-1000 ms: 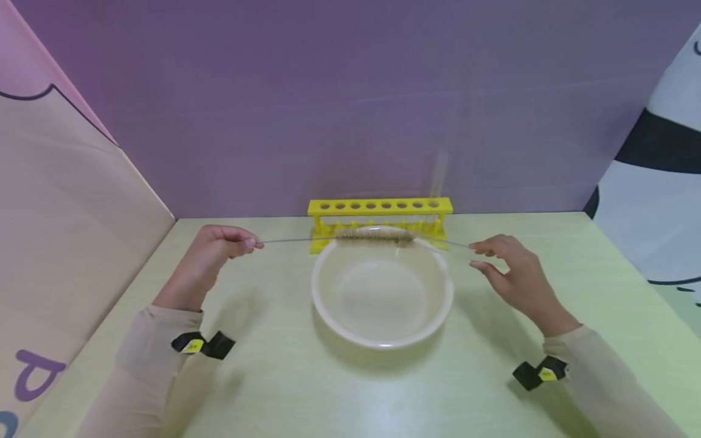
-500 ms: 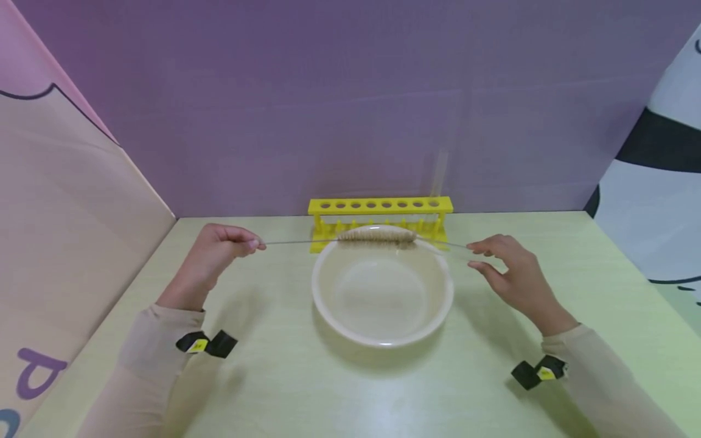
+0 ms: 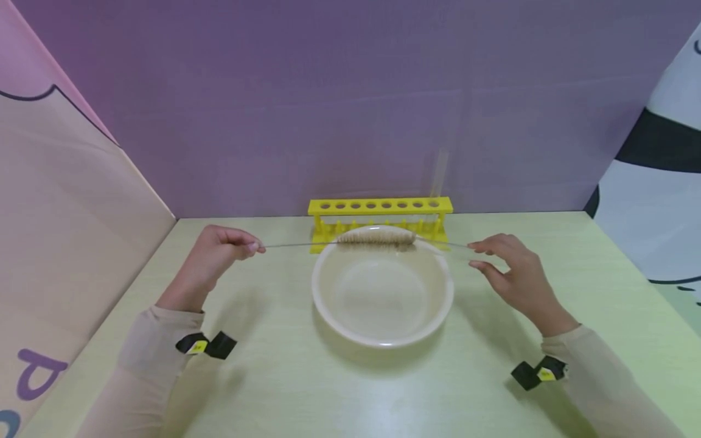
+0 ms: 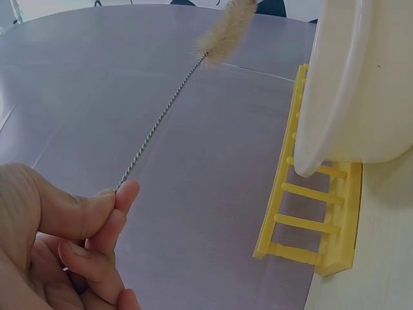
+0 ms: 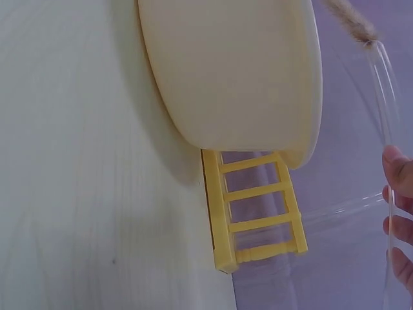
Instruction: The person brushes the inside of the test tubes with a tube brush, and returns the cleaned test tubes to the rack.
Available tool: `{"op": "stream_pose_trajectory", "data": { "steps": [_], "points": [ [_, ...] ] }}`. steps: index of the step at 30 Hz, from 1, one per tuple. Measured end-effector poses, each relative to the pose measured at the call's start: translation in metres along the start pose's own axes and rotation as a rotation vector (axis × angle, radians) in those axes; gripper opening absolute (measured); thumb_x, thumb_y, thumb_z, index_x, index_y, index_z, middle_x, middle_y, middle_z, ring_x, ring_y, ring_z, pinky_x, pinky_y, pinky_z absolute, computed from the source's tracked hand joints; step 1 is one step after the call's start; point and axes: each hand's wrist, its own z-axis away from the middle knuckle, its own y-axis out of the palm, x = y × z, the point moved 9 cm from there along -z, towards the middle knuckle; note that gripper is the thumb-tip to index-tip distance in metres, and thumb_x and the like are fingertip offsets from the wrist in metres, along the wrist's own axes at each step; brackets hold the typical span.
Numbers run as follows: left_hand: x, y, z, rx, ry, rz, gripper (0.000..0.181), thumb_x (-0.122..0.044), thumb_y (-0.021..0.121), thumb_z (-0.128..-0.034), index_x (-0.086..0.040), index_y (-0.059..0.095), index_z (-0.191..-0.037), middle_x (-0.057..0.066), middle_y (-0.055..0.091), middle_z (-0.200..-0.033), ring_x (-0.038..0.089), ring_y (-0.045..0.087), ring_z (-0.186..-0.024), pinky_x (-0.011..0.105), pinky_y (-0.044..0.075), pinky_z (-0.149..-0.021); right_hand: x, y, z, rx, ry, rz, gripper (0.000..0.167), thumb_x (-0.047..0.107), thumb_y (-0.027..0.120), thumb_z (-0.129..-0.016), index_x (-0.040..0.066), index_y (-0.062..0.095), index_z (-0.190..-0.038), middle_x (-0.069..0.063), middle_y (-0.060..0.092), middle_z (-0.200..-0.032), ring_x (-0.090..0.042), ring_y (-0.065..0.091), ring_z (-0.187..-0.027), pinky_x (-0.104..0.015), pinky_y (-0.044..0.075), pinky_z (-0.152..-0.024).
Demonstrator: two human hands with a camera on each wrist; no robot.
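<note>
My left hand (image 3: 210, 264) pinches the thin end of a brush's twisted wire (image 4: 157, 126) between thumb and fingers. Tan bristles (image 3: 376, 241) stretch level above the far rim of a cream bowl (image 3: 383, 343). On the other side, my right hand (image 3: 516, 277) grips a clear tube (image 5: 385, 106) between thumb and fingertips. The tube's near end meets the bristles in the right wrist view; how far they reach inside I cannot tell. Both hands are raised above the table, one on each side of the bowl.
A yellow rack (image 3: 380, 207) with a row of holes stands behind the bowl, against the purple backdrop (image 3: 350, 109). Another clear tube (image 3: 439, 173) stands upright at its right end. Printed panels flank the pale table (image 3: 378, 401).
My left hand has shifted slightly right since a second ago, and the bristles have moved a little rightward with it. The wire's left end sits slightly lower. My right hand has barely moved.
</note>
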Motion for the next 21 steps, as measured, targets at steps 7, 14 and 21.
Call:
{"op": "stream_pose_trajectory", "data": {
  "steps": [7,14,21],
  "points": [
    [0.003,0.0,0.0,-0.01,-0.003,0.01,0.016,-0.001,0.058,-0.089,0.01,0.069,-0.094,-0.017,0.066,-0.076,0.003,0.058,-0.084,0.028,0.044,-0.082,-0.003,0.0,0.002,0.012,0.005,0.01,0.045,-0.015,0.079,-0.057,0.001,0.068,-0.098,-0.01,0.067,-0.091,-0.018,0.055,-0.084,-0.011,0.038,-0.084],
    [0.0,0.0,-0.002,-0.049,0.079,0.062,0.012,0.004,0.058,-0.0872,0.01,0.069,-0.088,-0.019,0.065,-0.074,0.002,0.058,-0.081,0.019,0.046,-0.074,-0.003,0.001,0.003,0.03,0.011,0.013,0.047,-0.017,0.078,-0.055,0.001,0.068,-0.097,-0.01,0.067,-0.092,-0.02,0.056,-0.087,-0.01,0.036,-0.087],
    [-0.01,0.001,0.0,-0.118,0.18,0.02,0.011,0.008,0.059,-0.085,0.016,0.066,-0.089,-0.021,0.062,-0.072,0.002,0.057,-0.076,0.017,0.045,-0.07,-0.003,0.002,0.003,0.047,0.007,0.01,0.045,-0.015,0.078,-0.056,0.001,0.068,-0.097,-0.01,0.067,-0.092,-0.019,0.056,-0.087,-0.01,0.036,-0.088]
  ]
}}
